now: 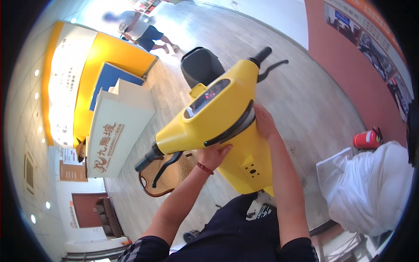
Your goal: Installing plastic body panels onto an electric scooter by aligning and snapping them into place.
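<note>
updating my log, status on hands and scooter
Left hand, right hand both against yellow scooter. Left grip, right grip unheld. Nothing blocking hands; wicker chair beyond scooter.

Scooter [227, 109] at centre, chair [179, 177] and counter [124, 118] to its left, fire extinguisher [366, 139] right, person [139, 28] beyond

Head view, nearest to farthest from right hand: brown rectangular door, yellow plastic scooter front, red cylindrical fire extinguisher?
1. Yellow plastic scooter front, touching the right hand.
2. Red cylindrical fire extinguisher, to its right.
3. Brown rectangular door, left background.
</note>
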### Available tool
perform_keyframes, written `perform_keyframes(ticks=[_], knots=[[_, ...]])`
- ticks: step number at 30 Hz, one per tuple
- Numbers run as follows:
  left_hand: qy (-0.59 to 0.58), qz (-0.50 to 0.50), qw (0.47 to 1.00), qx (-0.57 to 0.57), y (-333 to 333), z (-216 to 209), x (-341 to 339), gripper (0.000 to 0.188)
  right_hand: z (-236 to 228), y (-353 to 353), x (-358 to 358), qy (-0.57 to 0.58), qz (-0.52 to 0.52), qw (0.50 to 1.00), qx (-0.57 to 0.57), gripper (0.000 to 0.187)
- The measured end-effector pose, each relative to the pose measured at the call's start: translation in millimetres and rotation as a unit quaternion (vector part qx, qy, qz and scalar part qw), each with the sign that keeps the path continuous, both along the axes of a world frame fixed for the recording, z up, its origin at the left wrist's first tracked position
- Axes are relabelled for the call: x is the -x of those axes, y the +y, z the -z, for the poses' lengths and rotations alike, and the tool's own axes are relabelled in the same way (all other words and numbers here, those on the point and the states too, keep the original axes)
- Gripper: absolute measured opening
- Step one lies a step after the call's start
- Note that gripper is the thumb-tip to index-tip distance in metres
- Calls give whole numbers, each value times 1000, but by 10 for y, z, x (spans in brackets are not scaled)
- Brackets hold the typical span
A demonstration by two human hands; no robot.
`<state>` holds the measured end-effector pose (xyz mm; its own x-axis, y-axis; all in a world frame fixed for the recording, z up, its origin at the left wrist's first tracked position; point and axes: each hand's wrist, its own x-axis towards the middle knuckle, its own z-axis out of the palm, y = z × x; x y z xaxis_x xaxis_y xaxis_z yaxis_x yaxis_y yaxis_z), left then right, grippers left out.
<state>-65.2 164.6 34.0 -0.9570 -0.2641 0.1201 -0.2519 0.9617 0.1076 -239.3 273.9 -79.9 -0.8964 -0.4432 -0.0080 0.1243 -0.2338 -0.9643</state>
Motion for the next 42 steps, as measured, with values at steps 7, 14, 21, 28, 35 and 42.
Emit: perform_keyframes(ticks=[7, 14, 21, 28, 35, 42], knots=[[24, -25, 999, 30, 82, 113, -36, 42, 24, -91, 188, -29, -123, 992, -6, 44], [69, 19, 996, -61, 116, 96, -6, 41, -165, 102, 74, 14, -137, 990, 29, 40], [96, 37, 985, -136, 3, 57, 95, 32, -408, 3, 54, 198, -9, 980, -7, 29], [72, 34, 986, -143, -24, -21, 113, 32, -489, -34, 55, 220, 10, 968, -117, 32], [96, 53, 987, -120, 37, -33, 122, 35, -482, -91, -153, 439, 135, 886, -67, 31], [64, 25, 985, -156, 9, -20, 71, 44, -508, -49, -149, 461, 116, 868, -142, 29]])
